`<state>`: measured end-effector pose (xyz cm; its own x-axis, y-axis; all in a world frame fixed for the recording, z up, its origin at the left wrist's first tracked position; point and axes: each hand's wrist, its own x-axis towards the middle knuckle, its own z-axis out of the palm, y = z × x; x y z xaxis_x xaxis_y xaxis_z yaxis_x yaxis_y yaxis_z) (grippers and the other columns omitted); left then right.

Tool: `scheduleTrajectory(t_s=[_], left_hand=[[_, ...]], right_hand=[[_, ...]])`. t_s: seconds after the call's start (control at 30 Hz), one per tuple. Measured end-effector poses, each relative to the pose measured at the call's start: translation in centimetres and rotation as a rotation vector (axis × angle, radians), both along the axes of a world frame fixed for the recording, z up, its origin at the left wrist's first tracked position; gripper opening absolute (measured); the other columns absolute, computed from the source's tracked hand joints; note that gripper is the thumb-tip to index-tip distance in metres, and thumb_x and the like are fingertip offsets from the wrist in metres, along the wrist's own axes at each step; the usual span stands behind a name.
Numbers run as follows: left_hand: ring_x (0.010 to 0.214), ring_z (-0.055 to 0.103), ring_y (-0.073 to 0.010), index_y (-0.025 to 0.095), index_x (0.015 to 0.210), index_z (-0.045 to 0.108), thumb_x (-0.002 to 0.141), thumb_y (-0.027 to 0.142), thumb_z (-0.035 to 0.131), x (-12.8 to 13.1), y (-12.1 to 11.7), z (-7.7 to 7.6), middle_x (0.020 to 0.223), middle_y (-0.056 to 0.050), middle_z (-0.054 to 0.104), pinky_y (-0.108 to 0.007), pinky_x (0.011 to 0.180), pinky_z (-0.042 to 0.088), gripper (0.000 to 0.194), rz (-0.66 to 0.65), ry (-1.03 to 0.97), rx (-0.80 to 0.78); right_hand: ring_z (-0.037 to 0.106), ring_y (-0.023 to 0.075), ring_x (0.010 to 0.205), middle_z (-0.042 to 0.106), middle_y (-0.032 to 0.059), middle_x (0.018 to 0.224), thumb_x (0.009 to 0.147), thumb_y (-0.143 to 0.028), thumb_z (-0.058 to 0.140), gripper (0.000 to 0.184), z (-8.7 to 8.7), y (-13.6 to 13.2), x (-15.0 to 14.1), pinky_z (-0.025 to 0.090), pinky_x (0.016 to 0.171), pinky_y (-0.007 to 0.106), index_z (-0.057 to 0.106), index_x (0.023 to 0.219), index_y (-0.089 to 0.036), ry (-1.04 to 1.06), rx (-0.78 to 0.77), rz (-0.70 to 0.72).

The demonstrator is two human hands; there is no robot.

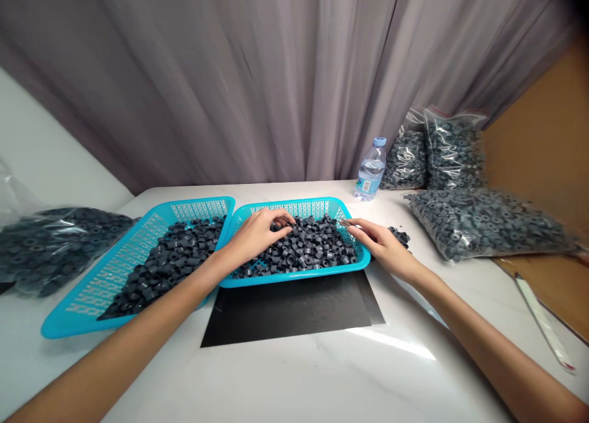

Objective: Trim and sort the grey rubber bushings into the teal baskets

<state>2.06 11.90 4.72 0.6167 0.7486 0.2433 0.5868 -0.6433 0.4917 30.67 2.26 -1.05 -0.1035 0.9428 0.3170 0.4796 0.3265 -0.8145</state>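
My left hand (pixel 264 230) is over the right-hand blue plastic basket (pixel 294 278), thumb and fingers curled together. Something small and dark seems to sit at its fingertips, but I cannot make it out against the parts behind. Small dark grey ring-like plastic parts (pixel 310 248) fill much of this basket. At the basket's right rim, my right hand (pixel 378 242) is closed on a small thin tool (pixel 345 223) with a metallic-looking tip pointing left. Its kind is unclear, as the fingers cover most of it.
Another blue basket (pixel 59 325) of grey parts adjoins on the left. A black sheet (pixel 289 316) lies in front. Bagged parts (pixel 488 224) and a water bottle (pixel 370 171) stand right, another bag (pixel 59 242) left. Loose parts (pixel 399 236) lie behind my right hand; a white-handled tool (pixel 545 322) lies far right.
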Motion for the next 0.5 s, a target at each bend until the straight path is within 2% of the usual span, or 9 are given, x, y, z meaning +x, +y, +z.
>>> scheduleTrajectory(t_s=[0.13,0.23,0.33,0.43,0.5], left_hand=[[0.088,0.07,-0.0206,0.02,0.1,0.072,0.089,0.037,0.064,-0.5,-0.9,1.6,0.096,-0.004,0.077,-0.034,0.085,0.054,0.022,0.035,-0.052,0.009],[0.087,0.07,-0.0207,0.022,0.099,0.072,0.087,0.043,0.065,-2.8,-2.8,3.1,0.097,-0.004,0.077,-0.034,0.085,0.054,0.025,0.082,-0.034,0.014],[0.09,0.07,-0.021,0.026,0.1,0.071,0.086,0.05,0.066,-7.3,-5.2,4.5,0.098,0.001,0.076,-0.034,0.089,0.053,0.028,0.251,-0.024,0.029],[0.099,0.068,-0.0215,0.032,0.111,0.066,0.089,0.052,0.062,-12.9,-6.7,5.4,0.11,0.004,0.073,-0.04,0.101,0.047,0.03,0.538,0.047,0.035],[0.106,0.066,-0.0228,0.033,0.108,0.065,0.09,0.054,0.059,-16.1,-6.8,5.4,0.117,0.004,0.069,-0.042,0.105,0.044,0.029,0.581,0.11,0.019]], right_hand=[[0.064,0.0303,0.114,0.074,0.0073,0.114,0.101,-0.056,0.047,0.047,0.1,0.0,0.0,0.048,0.102,0.044,0.067,0.129,-0.024,0.003,-0.009,0.003],[0.063,0.0296,0.115,0.073,0.0077,0.12,0.101,-0.055,0.047,0.047,0.1,0.0,0.0,0.047,0.103,0.043,0.066,0.13,-0.023,0.012,-0.004,0.013],[0.063,0.0296,0.116,0.073,0.0075,0.121,0.1,-0.054,0.049,0.045,0.1,0.0,0.0,0.047,0.102,0.042,0.067,0.127,-0.023,0.021,-0.006,0.013],[0.064,0.0294,0.113,0.073,0.0073,0.118,0.1,-0.054,0.05,0.044,-0.1,0.1,0.1,0.047,0.1,0.042,0.068,0.125,-0.023,0.024,0.001,0.008],[0.065,0.0287,0.11,0.074,0.0072,0.117,0.1,-0.054,0.05,0.045,-0.1,0.2,0.1,0.048,0.098,0.041,0.068,0.125,-0.022,0.023,0.004,0.009]])
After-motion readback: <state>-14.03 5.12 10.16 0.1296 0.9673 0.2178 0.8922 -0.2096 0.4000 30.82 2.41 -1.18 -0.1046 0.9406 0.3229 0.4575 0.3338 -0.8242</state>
